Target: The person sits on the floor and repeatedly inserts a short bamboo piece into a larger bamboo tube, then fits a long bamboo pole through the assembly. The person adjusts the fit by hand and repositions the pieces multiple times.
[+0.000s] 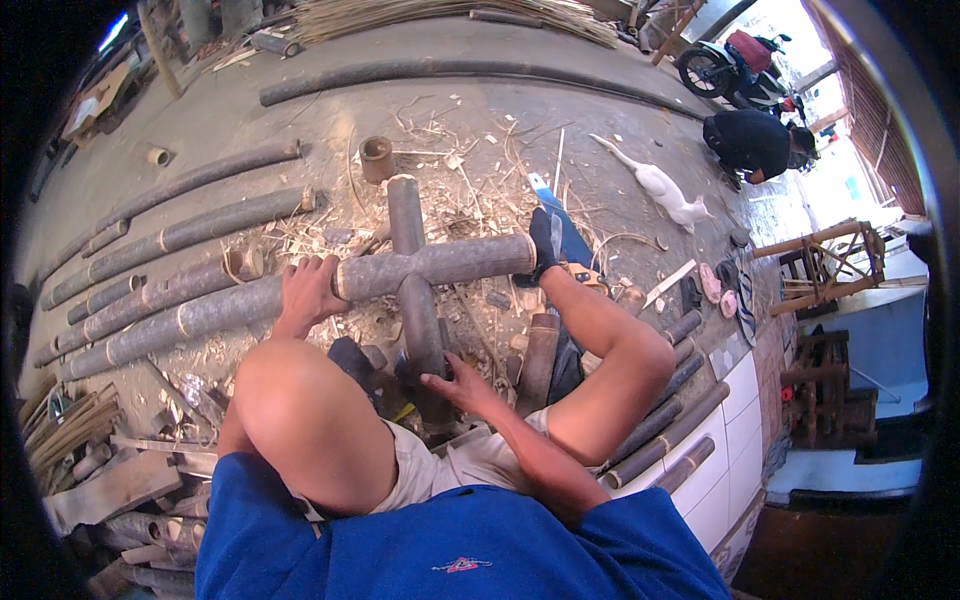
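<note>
Left hand (308,290) grasping the cut end of a long grey bamboo pole (430,265), right hand (455,382) gripping a shorter upright-lying grey bamboo piece (418,320) beneath it

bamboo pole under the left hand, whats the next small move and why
Probably bring the right hand up onto the long bamboo pole too. Only the left hand grips it, where it crosses the upright bamboo piece; the right hand rests low on that piece near a dark tool.

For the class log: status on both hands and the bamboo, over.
Left hand gripping long bamboo pole. Right hand on upright cross pole. Shavings littering ground.
</note>
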The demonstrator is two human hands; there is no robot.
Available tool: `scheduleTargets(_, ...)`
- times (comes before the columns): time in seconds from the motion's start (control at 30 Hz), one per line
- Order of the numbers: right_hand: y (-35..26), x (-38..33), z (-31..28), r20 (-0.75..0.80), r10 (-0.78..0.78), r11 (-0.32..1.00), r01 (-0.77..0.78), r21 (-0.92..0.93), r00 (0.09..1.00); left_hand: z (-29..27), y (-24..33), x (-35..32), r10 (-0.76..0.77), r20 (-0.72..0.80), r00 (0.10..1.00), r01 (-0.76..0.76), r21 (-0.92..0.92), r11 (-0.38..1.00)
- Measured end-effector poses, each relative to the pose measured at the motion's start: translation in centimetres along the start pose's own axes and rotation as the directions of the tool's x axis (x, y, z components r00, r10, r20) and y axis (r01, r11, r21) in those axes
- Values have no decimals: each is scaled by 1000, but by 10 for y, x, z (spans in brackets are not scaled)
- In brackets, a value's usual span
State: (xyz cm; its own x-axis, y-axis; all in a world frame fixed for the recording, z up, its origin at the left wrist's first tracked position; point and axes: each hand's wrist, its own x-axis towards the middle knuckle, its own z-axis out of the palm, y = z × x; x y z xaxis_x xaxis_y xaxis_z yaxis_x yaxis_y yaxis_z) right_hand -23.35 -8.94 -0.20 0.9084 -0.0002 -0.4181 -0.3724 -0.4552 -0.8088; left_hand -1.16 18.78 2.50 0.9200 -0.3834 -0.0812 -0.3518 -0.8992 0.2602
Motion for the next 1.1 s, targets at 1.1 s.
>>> scheduleTargets(1.1, -23, 31, -34, -82, 238, 756, -132, 641, 968, -36, 16, -58, 126, -458, 880, -115, 51, 992)
